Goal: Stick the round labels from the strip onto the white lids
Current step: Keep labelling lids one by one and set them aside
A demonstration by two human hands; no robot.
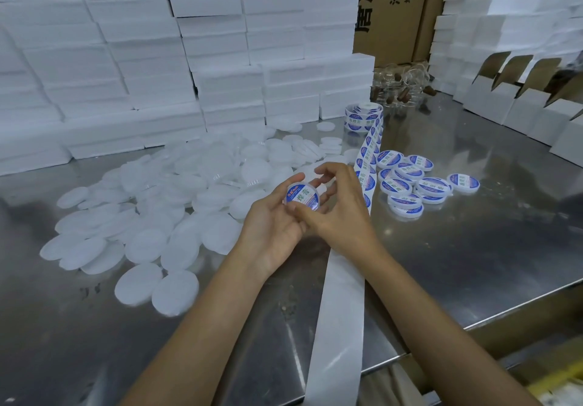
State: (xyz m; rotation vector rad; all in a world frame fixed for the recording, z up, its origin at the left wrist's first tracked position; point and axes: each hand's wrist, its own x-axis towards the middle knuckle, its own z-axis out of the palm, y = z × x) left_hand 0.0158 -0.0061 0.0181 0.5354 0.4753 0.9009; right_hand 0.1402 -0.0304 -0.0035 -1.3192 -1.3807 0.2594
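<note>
My left hand (273,225) holds a white lid (302,198) palm-up above the steel table (473,263); a round blue-and-white label covers its top. My right hand (339,206) is over it, thumb pressing the lid's near edge, fingers curled loosely above. The label strip (366,159) runs from a roll (362,118) at the back towards me, and its bare white backing (337,326) hangs over the front edge. A heap of plain white lids (164,213) lies to the left. Several labelled lids (410,181) lie to the right of the strip.
Stacks of white boxes (220,58) wall in the back and left. Brown cartons (394,11) stand behind them. Open white cartons (520,96) line the right side, and small clear jars (400,86) sit at the back. The table's front edge runs diagonally at the lower right.
</note>
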